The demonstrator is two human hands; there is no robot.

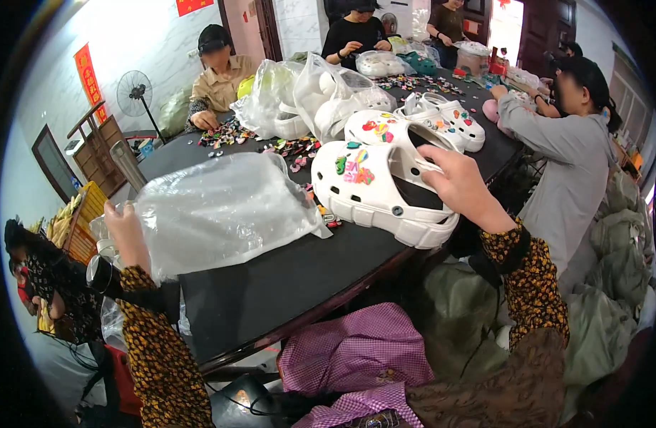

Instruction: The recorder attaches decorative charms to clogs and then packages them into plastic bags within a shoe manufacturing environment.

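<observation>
Stretching across the middle of the view, a dark bench [285, 278] is seen, its matt top bare near the front edge and crowded further back. A clear plastic bag [221, 207] lies on its left part and is gripped at its left edge by the left hand [125, 232], fingers closed on the film. The right hand [460, 185] is closed on the heel strap of a white clog [381, 192], which rests on the bench's right part, just beside the bag; coloured charms [353, 170] are fixed on its upper. A second white clog [385, 135] is set directly behind it, and more white clogs [449, 118] are placed further back. Loose charms [296, 148] are scattered over the bench's middle, and bulging clear bags [321, 96] of white clogs are stacked beyond them.

Seats around the bench are taken by other people: one at the far left corner [217, 75], one in grey at the right [570, 150], two at the far end. A standing fan [135, 93] is placed by the pale wall, where a red paper strip [89, 75] is hung. Purple checked cloth [356, 353] is bunched below the bench's front edge
</observation>
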